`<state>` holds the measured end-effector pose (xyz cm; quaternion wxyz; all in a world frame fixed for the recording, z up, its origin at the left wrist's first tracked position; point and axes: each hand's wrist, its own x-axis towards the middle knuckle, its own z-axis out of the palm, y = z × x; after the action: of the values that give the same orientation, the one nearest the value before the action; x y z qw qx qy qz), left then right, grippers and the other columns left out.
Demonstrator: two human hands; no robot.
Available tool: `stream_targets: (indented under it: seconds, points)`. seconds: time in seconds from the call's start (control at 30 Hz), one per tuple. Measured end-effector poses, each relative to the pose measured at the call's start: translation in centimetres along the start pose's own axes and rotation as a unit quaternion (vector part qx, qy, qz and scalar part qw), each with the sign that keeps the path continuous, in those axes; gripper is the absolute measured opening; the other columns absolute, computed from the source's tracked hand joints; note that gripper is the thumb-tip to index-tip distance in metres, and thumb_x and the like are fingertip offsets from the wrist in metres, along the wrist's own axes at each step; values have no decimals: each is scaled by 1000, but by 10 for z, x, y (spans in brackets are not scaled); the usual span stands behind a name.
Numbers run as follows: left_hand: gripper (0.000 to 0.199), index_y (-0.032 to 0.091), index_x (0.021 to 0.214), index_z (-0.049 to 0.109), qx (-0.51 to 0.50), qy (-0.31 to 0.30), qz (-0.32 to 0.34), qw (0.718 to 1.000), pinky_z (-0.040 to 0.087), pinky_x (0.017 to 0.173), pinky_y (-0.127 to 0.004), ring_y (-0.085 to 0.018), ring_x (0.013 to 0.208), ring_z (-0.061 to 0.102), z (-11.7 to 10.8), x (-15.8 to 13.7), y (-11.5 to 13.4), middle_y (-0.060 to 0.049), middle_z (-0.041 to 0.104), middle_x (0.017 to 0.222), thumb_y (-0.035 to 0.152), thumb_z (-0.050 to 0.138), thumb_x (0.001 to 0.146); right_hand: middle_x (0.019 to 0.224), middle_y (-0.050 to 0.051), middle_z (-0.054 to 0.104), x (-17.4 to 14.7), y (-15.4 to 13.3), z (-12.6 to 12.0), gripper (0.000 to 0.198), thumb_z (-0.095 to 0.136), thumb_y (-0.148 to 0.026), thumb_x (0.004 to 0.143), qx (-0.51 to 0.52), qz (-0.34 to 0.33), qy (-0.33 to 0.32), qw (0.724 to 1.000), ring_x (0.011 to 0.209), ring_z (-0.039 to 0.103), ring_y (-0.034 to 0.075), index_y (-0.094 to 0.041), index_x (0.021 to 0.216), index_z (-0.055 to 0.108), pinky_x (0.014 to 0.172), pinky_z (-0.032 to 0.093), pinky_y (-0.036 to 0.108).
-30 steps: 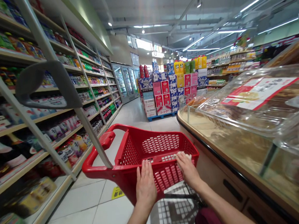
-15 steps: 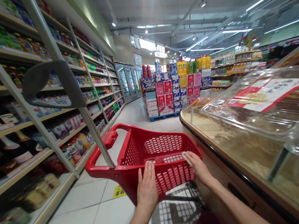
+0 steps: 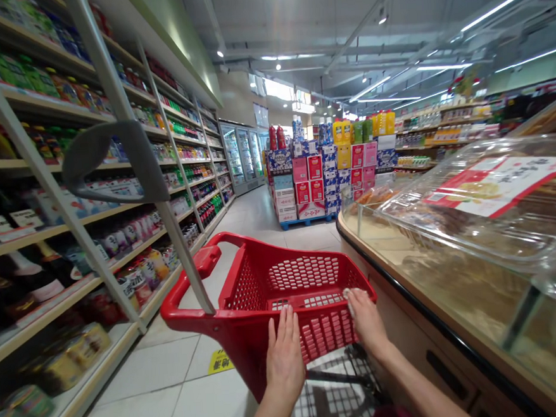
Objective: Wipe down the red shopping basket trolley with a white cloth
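Pinching a white wad [image 3: 346, 293], the right hand [image 3: 368, 320] overlaps the red basket [image 3: 253, 337], left hand [image 3: 284, 355] flat alongside.

Head camera: worn on my head, facing forward and down over my left hand [image 3: 285, 357] and right hand [image 3: 368, 324].
Red cart [image 3: 242, 341]: close below, seen from above one side.
Shelves [image 3: 43, 324]: flank my view at left.
Glass-edged counter [image 3: 409, 320]: near, at right.
Stacked cartons [image 3: 309, 184]: ahead, farther off.

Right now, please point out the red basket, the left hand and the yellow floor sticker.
Red basket [image 3: 319, 312]: head view, on its near rim.
Left hand [image 3: 284, 355]: head view, on its back.
Yellow floor sticker [image 3: 219, 362]: head view, on its lettered face.
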<state>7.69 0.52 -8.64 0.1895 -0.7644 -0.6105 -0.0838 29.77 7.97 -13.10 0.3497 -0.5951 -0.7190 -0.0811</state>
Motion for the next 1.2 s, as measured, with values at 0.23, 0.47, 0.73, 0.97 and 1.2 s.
stream_targets:
  seconds: [0.23,0.47,0.73,0.97,1.2]
  points:
    - [54,12,129,32,17,17,23,999,21,103,-42,-19,128,23,1,-1,-2,-6,27,139,20,33,75,120,11,53,4,-13,1,53,30,2,71,-2,-31,-23,999,115,43,21,-15,117,53,97,35,39]
    - [54,12,128,33,25,30,16,999,22,103,-42,-20,128,24,3,-2,-3,-8,29,138,23,35,75,124,8,50,-1,-46,12,51,32,0,76,46,-137,-20,989,120,37,20,-19,120,49,97,35,40]
    - [56,11,129,32,25,36,14,999,20,103,-42,-21,129,21,6,-3,1,-9,28,139,21,36,73,122,12,51,-4,-58,14,50,30,0,76,34,-61,-12,997,119,39,24,-16,118,51,95,36,45]
    - [63,12,131,28,34,63,-22,997,17,105,-42,-20,129,20,-1,-6,-26,-7,30,138,16,37,68,120,12,53,1,-60,9,52,29,2,74,48,-75,-16,996,119,40,22,-15,118,52,96,35,44]
    - [59,7,126,37,47,62,-40,996,15,105,-43,-23,127,25,-8,-7,-38,-11,36,135,18,37,68,126,10,48,3,-111,9,58,30,4,70,84,-117,-56,988,120,38,21,-15,123,46,96,36,40]
